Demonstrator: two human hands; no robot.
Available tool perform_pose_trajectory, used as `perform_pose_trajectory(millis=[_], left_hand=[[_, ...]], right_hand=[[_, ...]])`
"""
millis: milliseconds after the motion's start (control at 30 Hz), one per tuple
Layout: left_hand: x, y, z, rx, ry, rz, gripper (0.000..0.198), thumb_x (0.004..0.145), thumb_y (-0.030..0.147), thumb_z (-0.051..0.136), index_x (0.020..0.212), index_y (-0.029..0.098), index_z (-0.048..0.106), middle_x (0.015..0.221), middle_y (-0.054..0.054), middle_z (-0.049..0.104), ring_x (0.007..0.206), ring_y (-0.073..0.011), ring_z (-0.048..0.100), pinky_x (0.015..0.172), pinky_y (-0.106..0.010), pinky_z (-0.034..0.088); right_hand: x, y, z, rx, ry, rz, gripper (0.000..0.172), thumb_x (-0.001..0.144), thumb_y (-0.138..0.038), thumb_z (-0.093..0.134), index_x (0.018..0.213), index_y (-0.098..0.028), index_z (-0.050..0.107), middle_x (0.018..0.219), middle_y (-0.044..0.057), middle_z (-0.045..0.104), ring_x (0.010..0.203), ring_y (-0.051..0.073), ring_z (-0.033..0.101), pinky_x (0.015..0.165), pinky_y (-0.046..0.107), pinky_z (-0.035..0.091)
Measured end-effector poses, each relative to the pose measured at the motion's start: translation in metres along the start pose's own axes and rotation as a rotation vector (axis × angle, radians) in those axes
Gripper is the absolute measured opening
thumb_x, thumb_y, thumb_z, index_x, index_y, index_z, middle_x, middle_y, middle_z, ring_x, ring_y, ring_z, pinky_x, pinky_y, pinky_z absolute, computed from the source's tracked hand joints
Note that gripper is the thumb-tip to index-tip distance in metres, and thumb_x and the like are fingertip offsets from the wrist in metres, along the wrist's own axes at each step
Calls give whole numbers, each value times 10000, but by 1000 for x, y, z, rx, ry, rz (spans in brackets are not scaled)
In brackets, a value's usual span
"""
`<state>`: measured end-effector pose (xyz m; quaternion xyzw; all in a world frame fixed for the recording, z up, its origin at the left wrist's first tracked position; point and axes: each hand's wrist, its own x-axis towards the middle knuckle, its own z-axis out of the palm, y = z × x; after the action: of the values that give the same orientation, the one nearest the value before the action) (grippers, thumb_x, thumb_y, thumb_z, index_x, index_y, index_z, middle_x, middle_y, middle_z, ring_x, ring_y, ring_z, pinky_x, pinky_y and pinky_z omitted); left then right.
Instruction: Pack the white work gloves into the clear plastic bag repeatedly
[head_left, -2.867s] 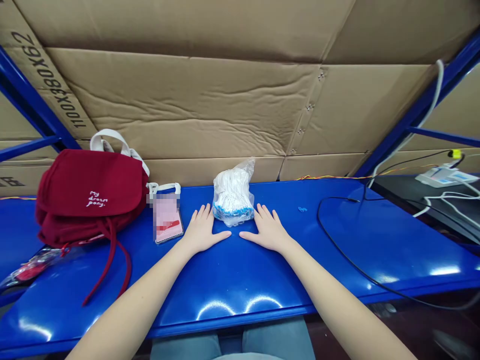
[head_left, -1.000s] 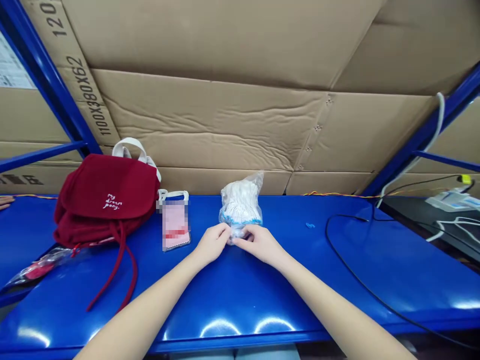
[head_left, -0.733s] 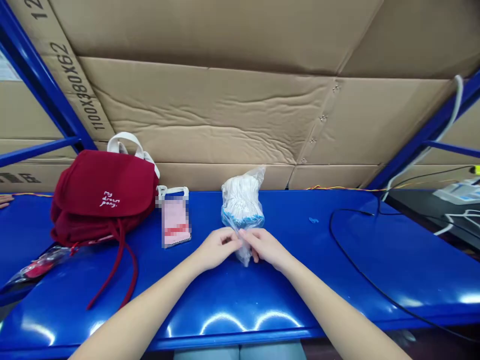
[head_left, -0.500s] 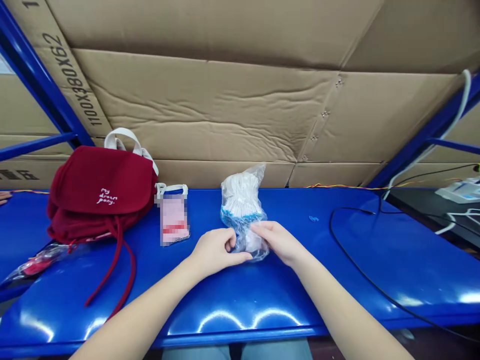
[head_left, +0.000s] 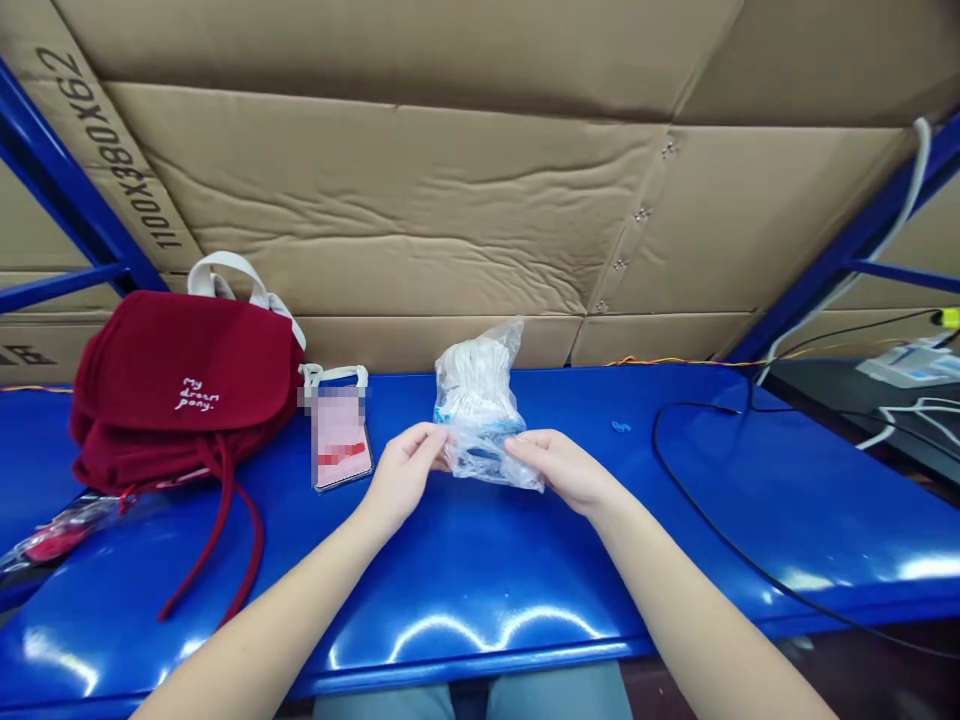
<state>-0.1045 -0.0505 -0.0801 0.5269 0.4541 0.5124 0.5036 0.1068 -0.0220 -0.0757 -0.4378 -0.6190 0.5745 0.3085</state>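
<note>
A clear plastic bag (head_left: 491, 465) lies on the blue tabletop. Inside it is a white ribbed bundle (head_left: 476, 380) with a blue edge, which looks like knitted work gloves. My left hand (head_left: 409, 465) pinches the bag's near end on its left side. Opposite it, my right hand (head_left: 562, 465) grips the same end between thumb and fingers. The plastic is spread between both hands, in front of the blue edge. Some fingertips are hidden behind the film.
On the left stand a red backpack (head_left: 187, 360) and a pink card holder (head_left: 337, 440) with a white strap. A blue scrap (head_left: 621, 427) and a black cable (head_left: 697, 500) lie to the right. Cardboard (head_left: 390, 200) backs the blue table (head_left: 465, 570).
My left hand has moved left and slightly up, to the bag's left edge. The bag's near end, crumpled before, is now flattened and spread wider. The view has shifted slightly.
</note>
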Motion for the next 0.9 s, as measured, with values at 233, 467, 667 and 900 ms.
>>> perform_pose_trajectory(millis=[233,467,667,900], left_hand=[[9,10,-10,-507,42,-168,248,802,345,555,683,182,411,548,67,417,433,-47,421,449,-183,390],[-5,9,2,-234,-183,-233,341,756,422,586,643,197,356,499,102,265,376,-23,206,390,-175,152],[-2,10,-13,655,-39,59,326,646,392,673,857,224,490,565,69,431,490,-108,434,491,-214,299],[11,4,-31,990,114,212,253,852,316,442,950,223,657,874,-40,614,791,-192,583,690,-279,423]], right_hand=[[-3,-2,0,-457,120,-69,425,789,-556,494,569,-196,441,552,-26,486,540,112,443,544,252,333],[-6,2,32,-672,260,-393,223,690,-358,632,824,-216,524,823,20,581,733,163,522,647,280,408],[-3,-1,10,-109,344,-162,105,765,-329,479,779,-229,451,590,-42,517,552,133,499,569,262,401],[-3,0,1,-670,450,-270,265,706,-331,581,921,-231,464,694,-24,497,611,150,479,576,268,367]])
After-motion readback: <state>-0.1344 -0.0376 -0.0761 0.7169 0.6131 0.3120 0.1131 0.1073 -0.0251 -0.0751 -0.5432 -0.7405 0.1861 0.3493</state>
